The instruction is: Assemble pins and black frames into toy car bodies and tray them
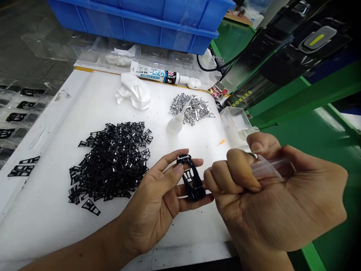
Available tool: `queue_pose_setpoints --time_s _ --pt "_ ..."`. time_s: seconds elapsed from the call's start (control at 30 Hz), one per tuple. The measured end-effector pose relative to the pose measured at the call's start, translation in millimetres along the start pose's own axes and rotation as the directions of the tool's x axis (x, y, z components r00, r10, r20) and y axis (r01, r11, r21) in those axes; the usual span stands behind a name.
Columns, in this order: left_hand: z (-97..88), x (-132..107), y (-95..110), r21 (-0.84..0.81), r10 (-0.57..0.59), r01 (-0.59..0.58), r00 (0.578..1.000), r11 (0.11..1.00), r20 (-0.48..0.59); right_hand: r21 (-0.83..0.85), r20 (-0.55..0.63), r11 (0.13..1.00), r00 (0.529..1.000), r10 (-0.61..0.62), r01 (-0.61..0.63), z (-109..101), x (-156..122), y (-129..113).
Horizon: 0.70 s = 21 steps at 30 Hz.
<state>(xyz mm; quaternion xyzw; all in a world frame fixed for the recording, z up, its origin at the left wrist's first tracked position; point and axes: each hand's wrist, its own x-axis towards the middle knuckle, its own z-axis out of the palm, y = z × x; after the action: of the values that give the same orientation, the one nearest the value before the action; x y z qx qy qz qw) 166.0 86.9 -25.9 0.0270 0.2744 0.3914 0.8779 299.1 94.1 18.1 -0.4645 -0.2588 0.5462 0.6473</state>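
My left hand [163, 195] pinches a small glossy black plastic part [190, 177] between thumb and fingers, just above the white mat's near edge. My right hand [276, 195] is curled around a clear plastic applicator tube [267, 167], thumb pressed on top, right beside the black part. A large heap of similar black parts [111, 162] lies left of my left hand. Farther back lies a pile of small silver metal pieces [193, 107].
A white mat [56, 210] covers the bench. On it lie a crumpled white cloth [135, 92], an adhesive tube [158, 74], a small white bottle [176, 122], a clear box [235, 120] and an orange tip [221, 142]. A blue crate [146, 22] stands behind; green framing [310, 98] at right.
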Motion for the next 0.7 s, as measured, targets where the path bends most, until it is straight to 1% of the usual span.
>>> queue_pose_setpoints --time_s 0.13,0.33,0.47,0.7 --pt "-1.3 0 0 -0.005 0.005 -0.005 1.000 1.000 0.011 0.006 0.003 1.000 1.000 0.006 -0.006 1 1 2" --pt "-1.1 1 0 -0.020 0.005 -0.004 1.000 1.000 0.016 0.042 0.052 0.999 0.998 0.020 -0.023 -4 0 3" --pt "-1.1 2 0 -0.025 0.008 -0.008 1.000 1.000 0.015 0.062 0.083 0.998 0.997 0.003 -0.009 -8 0 6" --pt "-2.3 1 1 -0.014 0.005 -0.004 1.000 1.000 0.017 0.081 0.086 0.996 0.996 -0.035 0.028 -12 -2 7"
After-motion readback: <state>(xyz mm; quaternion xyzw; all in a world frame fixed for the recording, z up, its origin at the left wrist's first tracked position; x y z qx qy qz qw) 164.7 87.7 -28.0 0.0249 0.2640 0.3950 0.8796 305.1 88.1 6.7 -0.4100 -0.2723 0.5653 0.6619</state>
